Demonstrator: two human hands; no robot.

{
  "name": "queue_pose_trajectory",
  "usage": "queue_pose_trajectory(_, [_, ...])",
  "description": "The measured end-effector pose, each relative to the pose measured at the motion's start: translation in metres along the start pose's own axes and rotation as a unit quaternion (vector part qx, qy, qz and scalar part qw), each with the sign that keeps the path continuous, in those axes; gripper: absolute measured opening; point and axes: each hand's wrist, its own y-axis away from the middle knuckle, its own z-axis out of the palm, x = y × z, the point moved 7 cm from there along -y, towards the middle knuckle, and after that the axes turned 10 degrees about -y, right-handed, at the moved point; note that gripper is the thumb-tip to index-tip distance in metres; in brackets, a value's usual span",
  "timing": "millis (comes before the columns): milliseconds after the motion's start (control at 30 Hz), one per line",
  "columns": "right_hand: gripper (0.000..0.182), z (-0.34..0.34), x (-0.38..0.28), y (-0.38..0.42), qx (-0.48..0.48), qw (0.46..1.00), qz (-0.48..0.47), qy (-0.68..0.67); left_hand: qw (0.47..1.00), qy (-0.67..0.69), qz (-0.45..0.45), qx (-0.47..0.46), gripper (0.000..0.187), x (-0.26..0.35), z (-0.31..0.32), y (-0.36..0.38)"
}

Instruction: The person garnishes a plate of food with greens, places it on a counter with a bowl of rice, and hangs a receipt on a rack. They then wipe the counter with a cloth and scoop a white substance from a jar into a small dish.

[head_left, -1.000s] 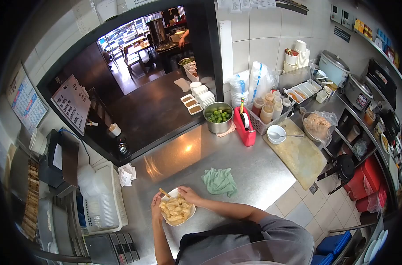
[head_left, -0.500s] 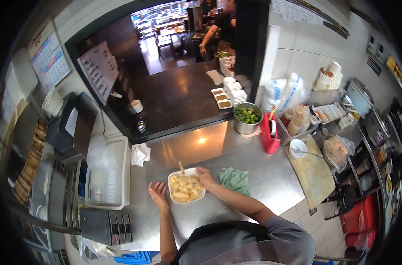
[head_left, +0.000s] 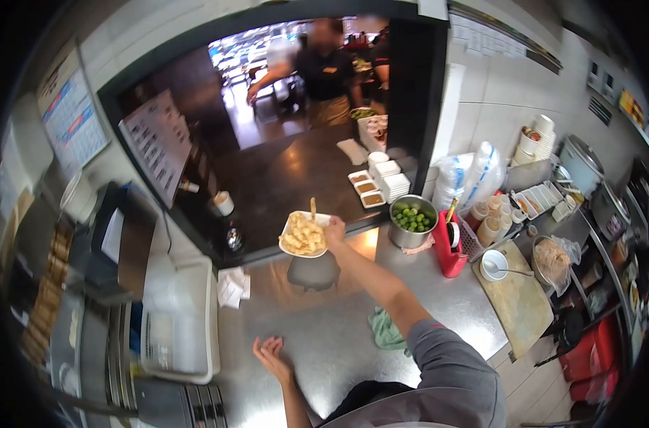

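Note:
My right hand [head_left: 334, 232] grips the right rim of a white squarish bowl [head_left: 284, 250] and holds it out at arm's length, above the front edge of the pass-through. Pale golden pieces of food [head_left: 304, 235] fill the bowl, with one stick-like piece poking up at the back. Below it, the steel counter [head_left: 310, 314] shows the bowl's dark reflection. My left hand [head_left: 271, 357] is low over the counter, fingers loosely apart and nothing in them. Under my right forearm lies a green cloth [head_left: 387, 329], partly covered by the arm.
A person [head_left: 324, 75] stands beyond the dark pass-through ledge [head_left: 274, 175]. To the right are a pot of green limes [head_left: 412, 216], a red container [head_left: 449, 250] and a cutting board [head_left: 517, 299]. A white plastic bin [head_left: 211, 321] and paper slips [head_left: 233, 287] are at the left.
My right hand has carried the bowl forward and up, from the counter's middle to the pass-through. The left hand has stayed behind. The person beyond has moved left into fuller view.

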Motion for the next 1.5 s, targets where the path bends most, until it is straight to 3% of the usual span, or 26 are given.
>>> queue_pose_trajectory(300, [0.021, 0.033, -0.007, -0.013, 0.141, 0.987, 0.07, -0.03, 1.0, -0.004, 0.001, 0.002, 0.043, 0.005, 0.004, 0.002])
queue_pose_trajectory(567, [0.02, 0.071, 0.01, -0.02, 0.211, 0.972, 0.036, -0.099, 1.0, -0.014, -0.014, 0.008, 0.05, 0.006, 0.007, 0.003])
queue_pose_trajectory(700, [0.03, 0.084, 0.006, -0.023, 0.088, 0.98, 0.126, -0.128, 1.0, -0.024, -0.01, -0.012, 0.05, 0.01, 0.009, 0.002])
queue_pose_trajectory(733, [0.046, 0.085, 0.005, -0.025, 0.025, 0.982, 0.149, -0.114, 0.999, -0.032, -0.008, -0.011, 0.05, 0.014, 0.012, 0.004])
queue_pose_trajectory(833, [0.062, 0.057, -0.004, -0.003, -0.059, 0.969, 0.174, -0.166, 0.999, -0.043, 0.005, -0.013, 0.049, 0.013, 0.01, 0.006])
queue_pose_trajectory(900, [0.071, -0.007, -0.041, 0.043, -0.242, 0.963, 0.069, -0.101, 0.999, -0.045, 0.014, -0.018, 0.046, 0.008, 0.009, 0.005])
queue_pose_trajectory(967, [0.072, -0.096, -0.068, 0.098, -0.322, 0.935, -0.096, 0.114, 0.998, -0.048, 0.025, -0.025, 0.041, 0.01, 0.009, 0.005])
queue_pose_trajectory(1000, [0.071, -0.142, -0.071, 0.122, -0.299, 0.909, -0.147, 0.251, 0.998, -0.053, 0.021, -0.034, 0.042, 0.009, 0.01, 0.004])
queue_pose_trajectory(1067, [0.069, -0.223, -0.088, 0.173, -0.237, 0.862, -0.196, 0.403, 0.996, -0.063, 0.01, -0.056, 0.044, 0.004, 0.012, 0.004])
queue_pose_trajectory(1133, [0.068, -0.274, -0.076, 0.21, -0.246, 0.835, -0.199, 0.45, 0.995, -0.071, 0.02, -0.073, 0.039, 0.003, 0.014, 0.004])
queue_pose_trajectory(1233, [0.069, -0.3, -0.033, 0.255, -0.303, 0.746, -0.262, 0.532, 0.983, -0.143, 0.047, -0.102, 0.033, 0.006, 0.019, 0.007])
queue_pose_trajectory(1333, [0.068, -0.296, -0.017, 0.247, -0.346, 0.801, -0.217, 0.438, 0.971, -0.19, 0.072, -0.123, 0.03, 0.013, 0.044, 0.032])
queue_pose_trajectory(1433, [0.065, -0.302, -0.069, 0.241, -0.287, 0.796, -0.294, 0.445, 0.951, -0.236, 0.106, -0.171, 0.036, 0.009, 0.077, 0.066])
queue_pose_trajectory(1500, [0.063, -0.296, -0.055, 0.26, -0.368, 0.748, -0.312, 0.455, 0.921, -0.299, 0.151, -0.2, 0.041, 0.021, 0.112, 0.108])
